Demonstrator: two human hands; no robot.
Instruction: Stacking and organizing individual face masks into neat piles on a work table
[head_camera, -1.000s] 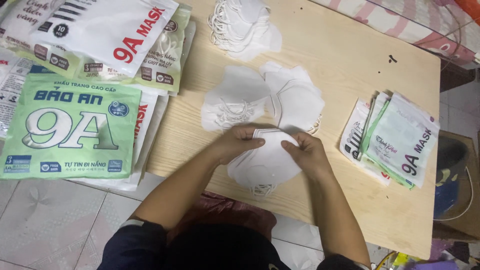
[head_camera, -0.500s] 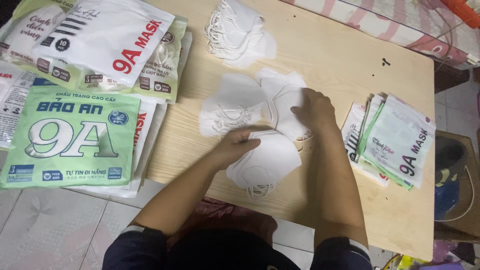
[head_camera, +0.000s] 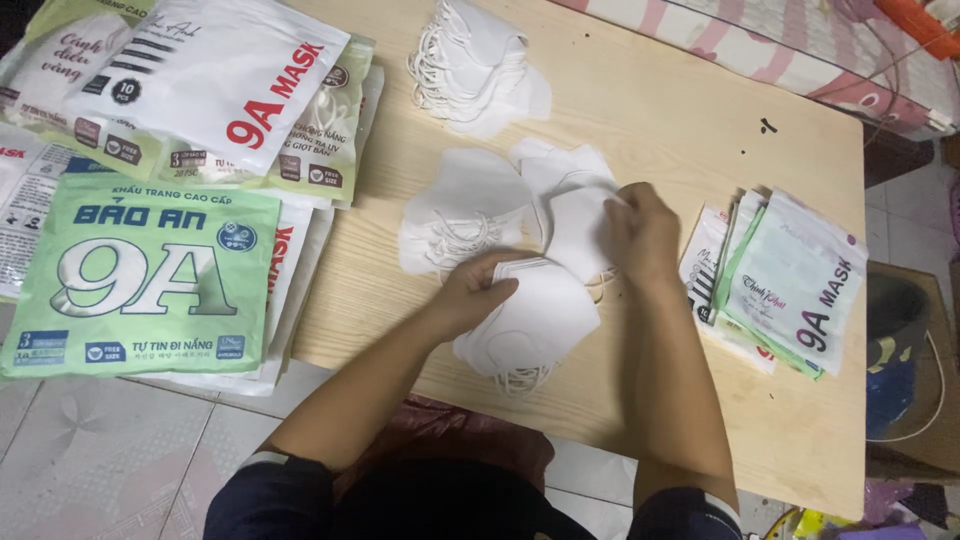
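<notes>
A pale wooden counter stands low on a tiled floor. Far left lies a large white pouch with red lettering, below it a green rectangular pouch; right, a fanned stack of white-and-green pouches. The left hand pins the near stack of white folded masks flat; keeping edges aligned suits it. The right hand pinches one white mask from the middle pile.

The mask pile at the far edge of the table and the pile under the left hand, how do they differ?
The far pile is thick, with many ear loops bunched at its left side, and nobody touches it. The near pile is thin and flat, its loops trail toward the person, and the left hand rests on it. Both are white folded masks.
</notes>
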